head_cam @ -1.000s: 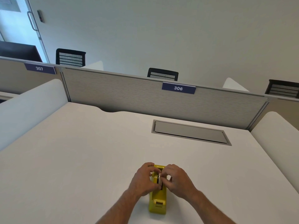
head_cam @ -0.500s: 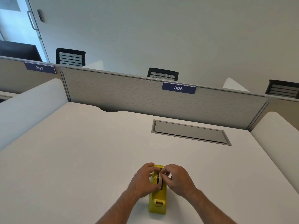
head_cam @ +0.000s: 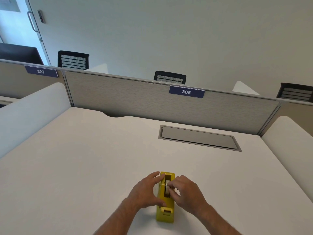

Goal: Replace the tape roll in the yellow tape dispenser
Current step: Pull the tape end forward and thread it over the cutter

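Note:
The yellow tape dispenser [head_cam: 165, 213] stands on the white desk [head_cam: 84, 167] near its front edge, cutter end toward me. A tape roll [head_cam: 167, 189] sits in its slot, seen edge-on. My left hand [head_cam: 145, 192] cups the dispenser's left side, thumb low and fingers spread along the top. My right hand [head_cam: 188, 192] is at the right side, its fingertips pinched on the roll at its hub. Most of the roll is hidden by the dispenser walls and my fingers.
A grey cable hatch [head_cam: 199, 138] is set into the desk behind the dispenser. A grey partition [head_cam: 135, 99] with the label 306 closes the far edge. White side panels [head_cam: 291, 143] flank the desk. Black chair backs [head_cam: 169, 77] show beyond the partition.
My left fingers have come off the top of the roll and spread along the dispenser's left side. The right fingertips stay at the roll's hub. The dispenser has not moved.

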### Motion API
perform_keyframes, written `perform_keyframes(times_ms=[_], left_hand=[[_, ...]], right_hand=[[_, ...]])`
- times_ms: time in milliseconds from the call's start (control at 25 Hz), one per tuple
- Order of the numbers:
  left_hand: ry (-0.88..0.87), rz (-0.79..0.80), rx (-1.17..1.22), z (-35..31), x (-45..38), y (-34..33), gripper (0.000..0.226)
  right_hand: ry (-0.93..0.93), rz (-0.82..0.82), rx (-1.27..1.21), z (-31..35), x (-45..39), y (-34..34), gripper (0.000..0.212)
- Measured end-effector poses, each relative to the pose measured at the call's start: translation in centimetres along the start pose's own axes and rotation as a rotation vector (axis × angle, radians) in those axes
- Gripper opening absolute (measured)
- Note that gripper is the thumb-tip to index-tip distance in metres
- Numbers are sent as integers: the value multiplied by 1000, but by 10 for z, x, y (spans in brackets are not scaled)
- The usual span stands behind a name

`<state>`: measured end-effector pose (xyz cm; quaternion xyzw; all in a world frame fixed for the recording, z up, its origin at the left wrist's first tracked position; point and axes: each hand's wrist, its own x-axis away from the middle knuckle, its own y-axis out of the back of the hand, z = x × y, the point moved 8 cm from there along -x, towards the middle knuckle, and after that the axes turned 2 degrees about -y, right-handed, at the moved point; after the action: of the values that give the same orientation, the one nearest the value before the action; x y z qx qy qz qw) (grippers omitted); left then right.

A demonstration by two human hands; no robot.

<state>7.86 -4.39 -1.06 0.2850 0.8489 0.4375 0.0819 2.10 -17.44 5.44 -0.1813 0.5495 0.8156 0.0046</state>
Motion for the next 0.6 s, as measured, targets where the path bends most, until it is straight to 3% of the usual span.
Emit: perform_keyframes(times_ms=[600], left_hand=[[74,31,-99,2,2,-1,111]], right_hand=[[-11,39,-19,11,23,-5,13]])
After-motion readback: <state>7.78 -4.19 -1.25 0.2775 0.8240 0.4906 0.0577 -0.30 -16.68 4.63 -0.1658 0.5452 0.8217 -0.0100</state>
